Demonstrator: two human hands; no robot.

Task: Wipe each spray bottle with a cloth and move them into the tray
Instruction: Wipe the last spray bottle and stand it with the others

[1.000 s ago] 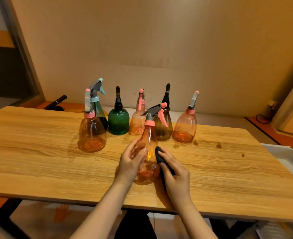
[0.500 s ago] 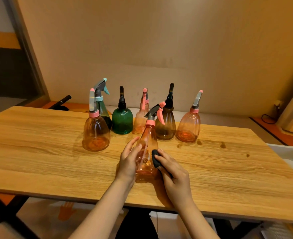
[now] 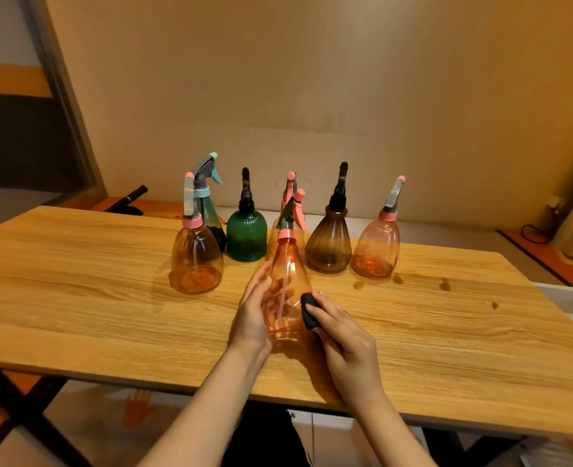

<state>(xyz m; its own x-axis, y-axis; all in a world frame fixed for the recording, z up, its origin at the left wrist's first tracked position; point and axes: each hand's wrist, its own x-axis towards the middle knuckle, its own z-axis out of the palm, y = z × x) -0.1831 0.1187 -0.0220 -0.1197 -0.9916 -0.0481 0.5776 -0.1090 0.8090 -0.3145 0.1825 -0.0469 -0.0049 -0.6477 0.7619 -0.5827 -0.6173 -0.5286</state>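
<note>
An orange cone-shaped spray bottle point(image 3: 287, 284) with a pink collar and grey trigger stands upright near the table's front middle. My left hand point(image 3: 253, 315) grips its left side. My right hand point(image 3: 344, 335) holds a dark cloth point(image 3: 308, 310) pressed against the bottle's lower right side. Behind it stand several more spray bottles in a row: an orange round one point(image 3: 196, 261), a teal-topped dark one point(image 3: 209, 203), a green ribbed one point(image 3: 246, 235), a brown one point(image 3: 329, 244) and an orange one point(image 3: 376, 247). A white tray point(image 3: 571, 305) shows at the right edge.
The wooden table point(image 3: 76, 298) has small dark spots point(image 3: 445, 284) on its right half. A pale wall rises just behind the bottles. A black handle point(image 3: 133, 197) lies beyond the table's far left edge.
The cloth in my right hand has slid down the bottle's right side from mid-height toward its base. My left hand keeps its hold. The camera view has shifted slightly.
</note>
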